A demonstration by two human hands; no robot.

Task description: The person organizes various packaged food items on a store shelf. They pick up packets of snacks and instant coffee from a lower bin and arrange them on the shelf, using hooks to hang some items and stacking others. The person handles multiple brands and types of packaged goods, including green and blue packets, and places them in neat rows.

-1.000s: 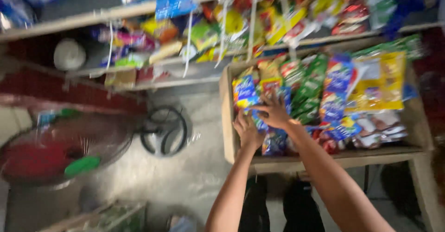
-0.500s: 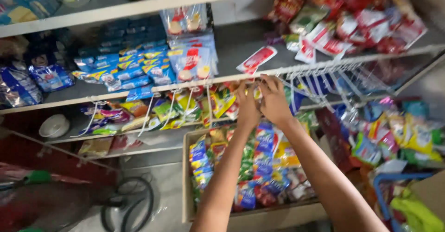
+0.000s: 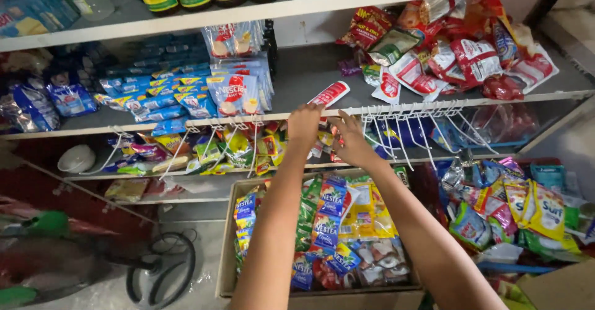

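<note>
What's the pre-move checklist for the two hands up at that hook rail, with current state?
1. Both hands in view: ok. Left hand and right hand are raised side by side at the shelf edge.
2. Hands at the white hook rail: ok, fingertips reach its left end.
3. Something held in the fingers: cannot tell, the fingers curl away from the camera.
4. Free hooks: ok, several to the right of the hands hang bare.
5. Red and white sachet on the shelf above the hands: ok, lying flat, untouched.
6. Sachet box below the arms: ok, open and filled.
</note>
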